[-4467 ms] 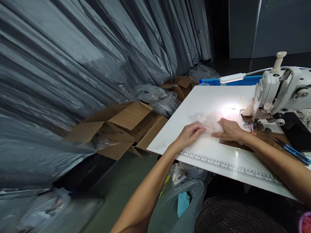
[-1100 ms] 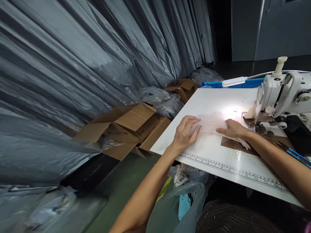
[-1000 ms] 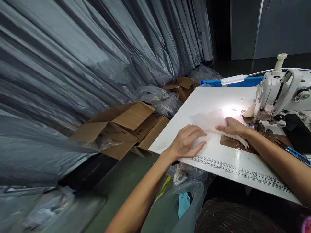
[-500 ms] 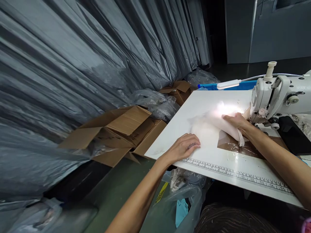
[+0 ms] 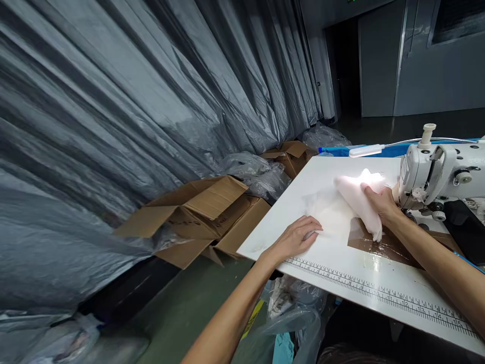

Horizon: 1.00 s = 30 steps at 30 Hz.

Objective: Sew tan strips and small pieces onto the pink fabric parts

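Right of frame centre, cloth: pale, over the table, its bunched fold slanting from upper left down to lower right.
Right hand: nearer, at the fold's right side, thumb on top, fingers closed on it.
Left hand: lower left of the fold, fingers curled at the cloth's sheer edge; whether they pinch it, I can't tell.
Machine: just beside the fold, toward the right edge.

White table with pale fabric, brown sheet, sewing machine and flat black slab on top
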### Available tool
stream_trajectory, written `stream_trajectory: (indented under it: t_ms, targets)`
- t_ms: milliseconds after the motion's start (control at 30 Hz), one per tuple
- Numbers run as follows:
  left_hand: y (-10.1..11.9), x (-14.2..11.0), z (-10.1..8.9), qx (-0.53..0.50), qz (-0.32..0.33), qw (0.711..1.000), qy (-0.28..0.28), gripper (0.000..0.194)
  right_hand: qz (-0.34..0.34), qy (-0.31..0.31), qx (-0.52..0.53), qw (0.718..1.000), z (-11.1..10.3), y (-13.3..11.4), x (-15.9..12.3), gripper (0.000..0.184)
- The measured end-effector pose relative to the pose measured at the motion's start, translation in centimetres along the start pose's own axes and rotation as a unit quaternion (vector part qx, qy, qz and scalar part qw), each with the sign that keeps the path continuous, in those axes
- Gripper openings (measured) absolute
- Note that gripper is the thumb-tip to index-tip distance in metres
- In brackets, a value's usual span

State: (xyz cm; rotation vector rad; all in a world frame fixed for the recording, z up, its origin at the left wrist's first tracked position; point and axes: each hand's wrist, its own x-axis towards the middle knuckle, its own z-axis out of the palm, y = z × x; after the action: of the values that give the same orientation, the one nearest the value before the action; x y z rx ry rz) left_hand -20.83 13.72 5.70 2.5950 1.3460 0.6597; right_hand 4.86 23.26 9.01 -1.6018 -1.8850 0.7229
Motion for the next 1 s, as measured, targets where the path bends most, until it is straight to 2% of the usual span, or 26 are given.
stream_trajectory:
  t_ms: [100,167,233,300,367,467,533,600,700,767,900,1000]
  targets:
    - [-1.2,0.9,0.3,0.000,-0.035,0.999,0.021,0.021,0.028,0.019,0.027,0.999,-0.3,-1.0,-0.8,0.047]
    - [-2.2,1.9,0.4,0.001,-0.053,0.998,0.034,0.021,0.004,0.022,0.042,0.999,-0.6,-1.6,-1.5,0.044]
    - [-3.2,3.2,0.5,-0.002,-0.071,0.997,0.044,0.021,-0.073,0.024,0.028,0.997,-0.5,-2.1,-2.4,0.037]
    - [-4.3,4.5,0.6,-0.011,-0.087,0.995,0.049,0.020,-0.179,0.005,-0.044,0.983,0.0,-2.4,-3.4,0.027]
    - [-5.2,5.8,0.6,-0.031,-0.095,0.994,0.047,0.017,-0.296,-0.060,-0.160,0.940,0.9,-2.5,-4.6,0.021]
    - [-6.4,6.7,0.0,-0.074,-0.097,0.992,0.044,0.019,-0.452,-0.166,-0.259,0.837,2.7,-2.2,-6.7,0.025]
    - [-6.9,6.6,-0.7,-0.098,-0.104,0.988,0.061,0.030,-0.538,-0.182,-0.277,0.775,3.6,-2.0,-7.9,0.025]
    - [-7.0,6.0,-1.7,-0.109,-0.118,0.982,0.095,0.036,-0.596,-0.164,-0.294,0.729,4.0,-1.7,-8.8,0.022]
    - [-5.1,4.7,-3.1,-0.115,-0.128,0.976,0.130,0.036,-0.638,-0.132,-0.307,0.694,4.1,-1.5,-9.3,0.020]
    - [-2.4,3.8,-3.7,-0.122,-0.099,0.981,0.115,0.034,-0.662,-0.126,-0.309,0.671,4.0,-1.7,-9.2,0.020]
    - [3.4,2.5,-3.7,-0.123,0.053,0.991,-0.017,0.033,-0.670,-0.151,-0.334,0.645,3.9,-2.3,-8.8,0.024]
    - [5.5,1.7,-3.0,-0.065,0.079,0.992,-0.073,0.028,-0.654,-0.177,-0.351,0.647,3.8,-2.2,-8.8,0.026]
